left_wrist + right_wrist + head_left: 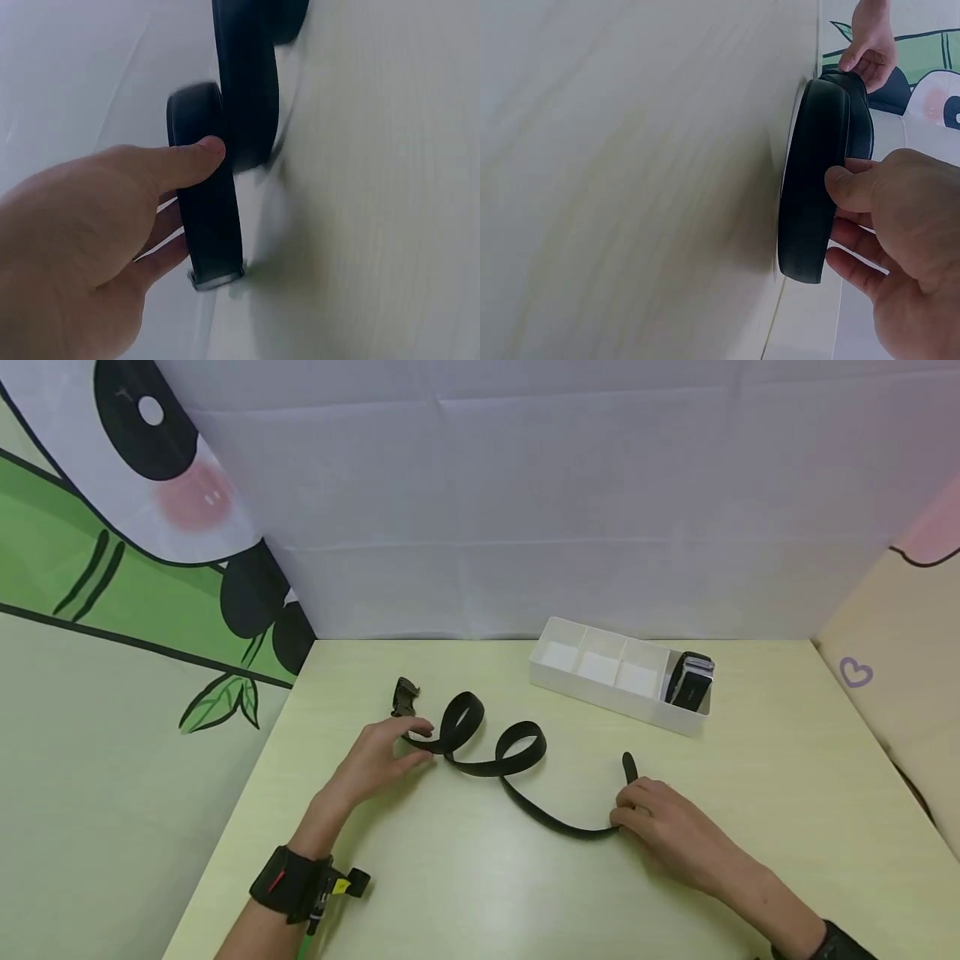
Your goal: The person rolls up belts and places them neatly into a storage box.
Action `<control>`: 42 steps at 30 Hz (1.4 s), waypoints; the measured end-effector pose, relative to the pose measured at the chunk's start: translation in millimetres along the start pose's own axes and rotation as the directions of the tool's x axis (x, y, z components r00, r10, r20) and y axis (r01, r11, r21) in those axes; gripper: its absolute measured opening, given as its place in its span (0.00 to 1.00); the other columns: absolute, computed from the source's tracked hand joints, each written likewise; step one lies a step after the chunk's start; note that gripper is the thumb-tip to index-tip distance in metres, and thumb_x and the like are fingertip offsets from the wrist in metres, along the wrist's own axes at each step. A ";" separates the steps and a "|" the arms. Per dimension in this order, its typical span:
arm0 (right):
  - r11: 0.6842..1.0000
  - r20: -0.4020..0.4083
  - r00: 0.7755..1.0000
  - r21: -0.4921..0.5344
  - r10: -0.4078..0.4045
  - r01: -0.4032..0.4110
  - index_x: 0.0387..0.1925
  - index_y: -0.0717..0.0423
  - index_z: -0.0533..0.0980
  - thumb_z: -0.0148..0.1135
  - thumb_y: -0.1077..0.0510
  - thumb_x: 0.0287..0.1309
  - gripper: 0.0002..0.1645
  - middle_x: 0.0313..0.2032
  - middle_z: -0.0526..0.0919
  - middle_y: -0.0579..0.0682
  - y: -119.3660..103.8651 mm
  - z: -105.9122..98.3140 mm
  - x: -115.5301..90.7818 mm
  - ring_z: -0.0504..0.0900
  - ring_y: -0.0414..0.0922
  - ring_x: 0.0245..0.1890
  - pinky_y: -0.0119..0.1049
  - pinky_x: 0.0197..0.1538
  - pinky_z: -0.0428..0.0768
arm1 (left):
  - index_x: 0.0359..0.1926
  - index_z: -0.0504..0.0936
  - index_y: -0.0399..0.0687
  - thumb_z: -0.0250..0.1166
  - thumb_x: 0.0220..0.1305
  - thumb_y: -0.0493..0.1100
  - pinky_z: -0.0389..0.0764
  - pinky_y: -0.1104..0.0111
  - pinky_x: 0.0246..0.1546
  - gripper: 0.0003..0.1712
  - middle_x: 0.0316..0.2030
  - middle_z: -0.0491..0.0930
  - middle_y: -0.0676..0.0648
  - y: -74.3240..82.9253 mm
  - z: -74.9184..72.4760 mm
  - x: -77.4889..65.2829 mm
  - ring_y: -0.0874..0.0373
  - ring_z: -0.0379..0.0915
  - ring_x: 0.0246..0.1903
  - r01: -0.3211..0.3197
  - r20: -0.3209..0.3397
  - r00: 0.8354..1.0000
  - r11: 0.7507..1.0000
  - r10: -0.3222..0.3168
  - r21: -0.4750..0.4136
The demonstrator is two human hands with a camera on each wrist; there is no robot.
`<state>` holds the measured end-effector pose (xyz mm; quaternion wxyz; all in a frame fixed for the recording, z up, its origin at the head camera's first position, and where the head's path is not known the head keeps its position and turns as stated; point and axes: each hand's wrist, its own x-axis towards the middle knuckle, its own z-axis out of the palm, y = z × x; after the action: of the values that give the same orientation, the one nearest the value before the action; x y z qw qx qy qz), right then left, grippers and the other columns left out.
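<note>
Left hand (pixel 377 758), right hand (pixel 666 825) well apart

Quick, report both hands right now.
Left hand: holding the belt near its buckle, thumb on one face, fingers behind.
Right hand: holding the belt near its tip.

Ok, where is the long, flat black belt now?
In the head view, the belt curls across the pale table between the left hand, near its buckle, and the right hand, near its tip, mostly in front of the white rectangular plastic tray.
</note>
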<state>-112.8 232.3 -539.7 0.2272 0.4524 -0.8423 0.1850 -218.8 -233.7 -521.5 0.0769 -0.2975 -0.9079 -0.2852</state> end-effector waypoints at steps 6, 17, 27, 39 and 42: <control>0.995 -0.042 0.996 0.060 0.079 -0.077 0.37 0.52 0.88 0.47 0.48 0.91 0.28 0.42 0.83 0.44 0.4 -0.4 -3.1 0.80 0.42 0.44 0.34 0.50 0.81 | 0.60 0.89 0.39 0.81 0.60 0.32 0.87 0.52 0.67 0.26 0.59 0.90 0.42 57.5 24.6 7.9 0.45 0.86 0.63 -0.273 -0.108 0.955 0.962 0.275 0.034; 0.783 0.007 0.783 -0.003 0.622 -0.622 0.33 0.56 0.85 0.82 0.59 0.61 0.10 0.27 0.84 0.42 -11.7 -1.5 21.6 0.80 0.38 0.29 0.39 0.36 0.83 | 0.46 0.91 0.53 0.80 0.70 0.42 0.85 0.70 0.61 0.07 0.47 0.91 0.57 121.7 72.0 14.8 0.61 0.87 0.51 -0.543 0.197 0.840 0.790 0.506 0.284; 0.669 0.114 0.670 0.051 0.734 -0.742 0.40 0.64 0.88 0.71 0.69 0.62 0.06 0.31 0.89 0.50 1.3 7.2 36.3 0.82 0.40 0.30 0.37 0.35 0.80 | 0.46 0.92 0.53 0.77 0.72 0.35 0.85 0.75 0.56 0.08 0.44 0.92 0.58 111.8 69.4 12.6 0.64 0.86 0.47 -0.532 0.235 0.843 0.815 0.484 0.229; 0.909 0.146 0.928 0.199 0.342 -0.367 0.39 0.59 0.92 0.73 0.77 0.62 0.13 0.37 0.90 0.47 4.7 15.8 54.0 0.89 0.39 0.37 0.35 0.42 0.89 | 0.44 0.95 0.53 0.77 0.71 0.32 0.86 0.77 0.55 0.09 0.45 0.92 0.56 101.7 74.9 19.8 0.63 0.87 0.47 -0.491 0.154 0.868 0.862 0.472 0.124; 0.921 0.143 0.943 0.214 0.301 -0.327 0.39 0.57 0.92 0.73 0.77 0.63 0.14 0.37 0.90 0.47 7.9 22.2 59.9 0.89 0.39 0.38 0.35 0.44 0.90 | 0.44 0.95 0.52 0.77 0.72 0.34 0.86 0.75 0.55 0.08 0.45 0.92 0.56 102.8 77.0 21.7 0.63 0.88 0.47 -0.468 0.131 0.880 0.880 0.456 0.083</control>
<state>-153.5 184.3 -526.0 0.0940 0.3443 -0.8871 0.2926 -174.0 -111.7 -529.7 0.1103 -0.5158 -0.8280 -0.1904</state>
